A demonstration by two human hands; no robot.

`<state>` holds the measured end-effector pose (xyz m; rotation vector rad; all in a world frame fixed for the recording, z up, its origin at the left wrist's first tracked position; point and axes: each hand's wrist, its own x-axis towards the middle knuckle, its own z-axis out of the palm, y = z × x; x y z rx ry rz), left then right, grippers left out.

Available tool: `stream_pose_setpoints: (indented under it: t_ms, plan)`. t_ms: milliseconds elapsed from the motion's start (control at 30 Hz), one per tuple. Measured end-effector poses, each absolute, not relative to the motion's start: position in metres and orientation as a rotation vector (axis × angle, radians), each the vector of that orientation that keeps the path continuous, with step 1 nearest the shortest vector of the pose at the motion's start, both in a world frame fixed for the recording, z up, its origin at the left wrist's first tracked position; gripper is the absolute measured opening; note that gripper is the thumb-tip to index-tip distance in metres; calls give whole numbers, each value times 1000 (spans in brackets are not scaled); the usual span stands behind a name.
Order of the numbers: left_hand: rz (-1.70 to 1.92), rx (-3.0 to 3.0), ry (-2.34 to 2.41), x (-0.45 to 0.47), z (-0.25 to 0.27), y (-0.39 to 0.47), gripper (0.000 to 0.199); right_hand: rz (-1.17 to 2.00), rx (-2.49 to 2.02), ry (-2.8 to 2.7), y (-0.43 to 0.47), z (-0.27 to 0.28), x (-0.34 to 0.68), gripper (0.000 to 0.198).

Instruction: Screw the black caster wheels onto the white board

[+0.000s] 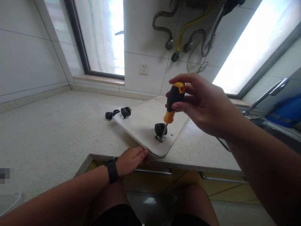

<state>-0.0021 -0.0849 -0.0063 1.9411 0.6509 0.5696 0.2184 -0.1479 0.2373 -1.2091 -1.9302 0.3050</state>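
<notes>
My right hand (pixel 199 102) is closed around the yellow and black handle of a screwdriver (pixel 175 99), held nearly upright. The shaft's tip meets the metal plate of a black caster wheel (pixel 160 129) at the near corner of a white board (pixel 145 121). My left hand (pixel 133 159), with a black watch on the wrist, grips the near edge of the board, fingers partly hidden beneath it. A second caster (pixel 125 112) stands on the board's left corner. Loose black casters (pixel 109 115) lie on the counter just beyond that corner.
The board rests on a speckled stone countertop (pixel 58 131), by its front edge. Drawers with metal handles (pixel 152 171) are below. A sink with a faucet (pixel 265 95) and a blue item (pixel 285 110) are at right. Pipes (pixel 180 37) and a socket (pixel 144 69) are on the tiled wall.
</notes>
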Motion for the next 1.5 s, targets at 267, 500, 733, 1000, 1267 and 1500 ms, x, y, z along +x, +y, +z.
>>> stream_pose_setpoints:
  t_ms: [267, 500, 733, 1000, 1267, 1500]
  plan:
    - [581, 1940, 656, -3, -5, -87, 81, 29, -1371, -1825, -160, 232, 211, 53]
    - [584, 1947, 648, -3, -9, -86, 81, 213, -1214, -2019, -152, 227, 226, 52]
    - [582, 1945, 637, -2, -8, -85, 80, 160, -1010, -1977, -162, 227, 220, 46]
    - [581, 1951, 636, -3, -9, -84, 79, 34, -1121, -2040, -149, 210, 214, 52]
    - [581, 1934, 643, -3, -6, -86, 79, 102, -1060, -1959, -146, 219, 218, 46]
    - [594, 1862, 674, 0, -7, -89, 75, 80, -1107, -2026, -141, 217, 221, 47]
